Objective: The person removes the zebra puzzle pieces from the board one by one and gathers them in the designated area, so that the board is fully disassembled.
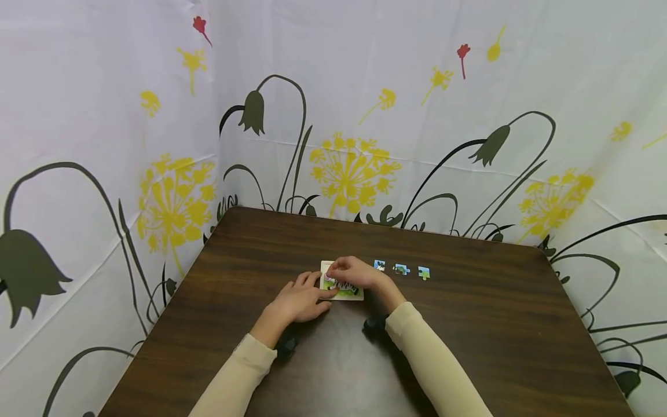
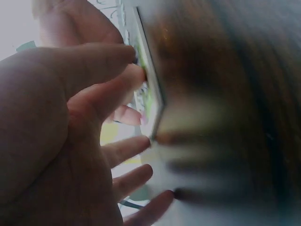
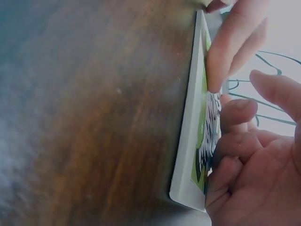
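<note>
A small puzzle board (image 1: 341, 296) with a cream frame and a green, black-and-white picture lies on the table. My left hand (image 1: 299, 300) rests at its left side, fingers spread, one fingertip on the picture. Over the board's upper part is my right hand (image 1: 356, 272), its fingers bent with the tips down at the picture's left side, by a pink spot. Seen from the right wrist, several right fingers (image 3: 230, 146) curl close to the picture. Whether they pinch a puzzle piece is hidden.
To the right of the board lie a puzzle piece (image 1: 380, 265) beside the right hand, a second piece (image 1: 401, 269) and a third piece (image 1: 424, 273). The dark wooden table (image 1: 495, 324) meets a flower-printed curtain (image 1: 344, 69) at the back.
</note>
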